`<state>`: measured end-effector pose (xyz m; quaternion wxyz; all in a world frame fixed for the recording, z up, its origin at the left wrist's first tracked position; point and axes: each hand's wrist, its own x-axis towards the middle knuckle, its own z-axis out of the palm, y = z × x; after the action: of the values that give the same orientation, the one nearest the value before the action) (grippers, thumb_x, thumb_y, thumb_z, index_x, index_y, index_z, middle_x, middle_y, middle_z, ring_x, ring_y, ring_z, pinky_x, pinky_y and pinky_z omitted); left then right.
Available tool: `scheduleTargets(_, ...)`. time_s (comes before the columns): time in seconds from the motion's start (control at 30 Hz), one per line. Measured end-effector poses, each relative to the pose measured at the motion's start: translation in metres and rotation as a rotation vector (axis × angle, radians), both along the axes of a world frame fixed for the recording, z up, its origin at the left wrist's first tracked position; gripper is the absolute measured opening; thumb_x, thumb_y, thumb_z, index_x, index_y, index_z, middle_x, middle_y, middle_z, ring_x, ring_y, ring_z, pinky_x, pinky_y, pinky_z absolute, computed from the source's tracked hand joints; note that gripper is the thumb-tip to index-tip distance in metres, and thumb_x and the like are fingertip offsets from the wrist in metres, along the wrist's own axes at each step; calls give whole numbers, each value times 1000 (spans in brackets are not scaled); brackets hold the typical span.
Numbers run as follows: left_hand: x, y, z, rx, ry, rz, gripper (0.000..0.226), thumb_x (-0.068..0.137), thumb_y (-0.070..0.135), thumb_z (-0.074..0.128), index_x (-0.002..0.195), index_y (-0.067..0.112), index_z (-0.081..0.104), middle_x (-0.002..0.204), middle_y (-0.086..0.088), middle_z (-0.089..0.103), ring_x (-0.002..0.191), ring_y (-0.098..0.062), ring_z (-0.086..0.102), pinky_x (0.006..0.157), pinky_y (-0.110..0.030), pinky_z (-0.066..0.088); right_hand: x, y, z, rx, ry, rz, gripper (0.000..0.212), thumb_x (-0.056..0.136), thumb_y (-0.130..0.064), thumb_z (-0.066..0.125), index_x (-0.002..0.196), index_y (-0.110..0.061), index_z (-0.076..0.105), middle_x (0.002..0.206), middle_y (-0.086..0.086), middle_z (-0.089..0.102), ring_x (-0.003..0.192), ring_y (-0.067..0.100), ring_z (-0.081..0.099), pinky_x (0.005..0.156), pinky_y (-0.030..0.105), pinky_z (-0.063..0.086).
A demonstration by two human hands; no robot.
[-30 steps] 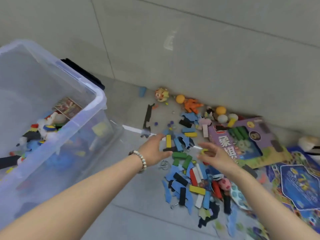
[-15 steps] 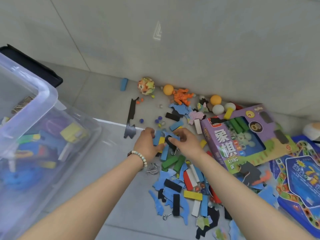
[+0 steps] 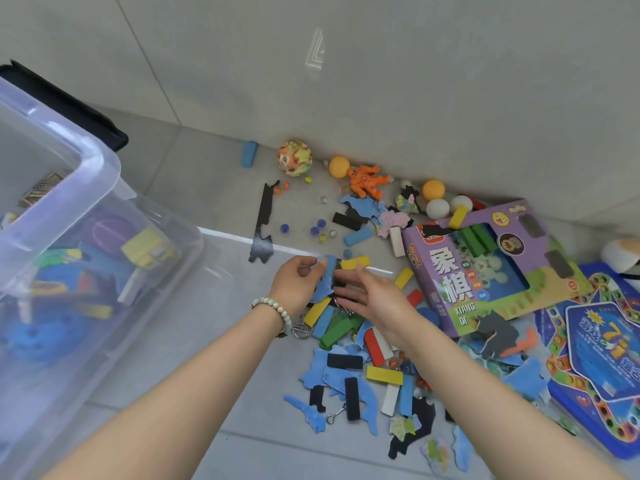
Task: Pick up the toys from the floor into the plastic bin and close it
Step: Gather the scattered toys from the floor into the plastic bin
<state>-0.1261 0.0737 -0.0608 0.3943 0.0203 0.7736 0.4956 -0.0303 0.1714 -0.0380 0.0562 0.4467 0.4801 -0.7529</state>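
Lifting clear of the pile they pressed into 0.5 s ago, the left hand (image 3: 294,282) now pinches a blue foam piece (image 3: 323,282) while the right hand (image 3: 372,299) hovers with fingers spread, and the plastic bin (image 3: 100,168) waits at the floor's left edge, so transfer looks next.

Both forearms bare, no sleeves. Bead bracelet (image 3: 273,308), pale green/cream beads, on wrist just behind left hand (image 3: 294,285).
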Motion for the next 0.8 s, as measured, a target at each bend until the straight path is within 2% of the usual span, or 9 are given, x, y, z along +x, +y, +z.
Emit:
scheduleTargets(0.1,1,-3,-3,-1,-1,4,25,90,15,59,113,4,58,96,-6,60,80,-15,57,65,-18,47,6,7,4,-44,37,-13,33,102,-26,33,113,-8,59,109,5,64,99,20,63,83,26,54)
scheduleTargets(0.17,1,-8,-3,25,-49,60,21,91,11,58,111,5,56,94,-9,62,72,-13,58,62,-16,49,7,15,4,154,18,41,22,99,-20,44,109,-11,61,105,3,66,95,20,64,78,24,55)
scheduleTargets(0.23,-3,-13,-4,51,-101,95,14,93,12,55,105,8,52,102,-15,66,78,-18,61,70,-24,53,7,23,1,469,7,121,12,92,-14,57,101,-18,63,105,0,64,95,17,60,78,26,53)
scheduleTargets(0.3,-7,-17,1,94,-140,115,11,95,11,51,105,8,47,107,-16,65,77,-18,62,64,-19,54,4,29,-6,724,9,229,19,85,-13,66,102,-22,64,109,-2,60,97,12,54,83,25,46)
scheduleTargets(0.4,-9,-20,9,217,-307,234,13,98,7,43,110,6,38,104,-18,60,71,-22,60,51,-20,54,-4,34,-15,873,-33,360,28,80,-10,71,107,-16,66,111,2,56,98,13,54,85,19,39)
scheduleTargets(0.5,-9,-21,12,293,-423,273,14,101,10,35,113,7,32,112,-21,59,72,-25,62,55,-24,56,-3,38,-23,936,-105,436,25,78,-12,73,102,-13,67,106,6,57,92,16,56,83,23,44)
scheduleTargets(0.6,-9,-18,12,310,-504,320,21,102,18,33,117,3,37,125,-23,56,80,-26,62,69,-34,56,3,37,-21,933,-135,372,19,79,-15,73,96,-14,67,93,3,62,81,14,54,70,20,44)
scheduleTargets(0.7,-8,-20,12,343,-608,363,33,102,34,30,105,6,47,127,-20,57,88,-28,62,77,-37,52,0,22,-5,749,-7,211,17,77,-15,76,90,-17,66,81,-3,60,70,10,50,61,8,41)
scheduleTargets(0.8,-8,-24,11,403,-689,349,50,97,50,31,119,9,50,121,-13,61,103,-29,62,83,-39,52,-10,1,10,610,115,310,20,76,-18,77,92,-16,67,80,-1,60,66,9,48,60,10,42)
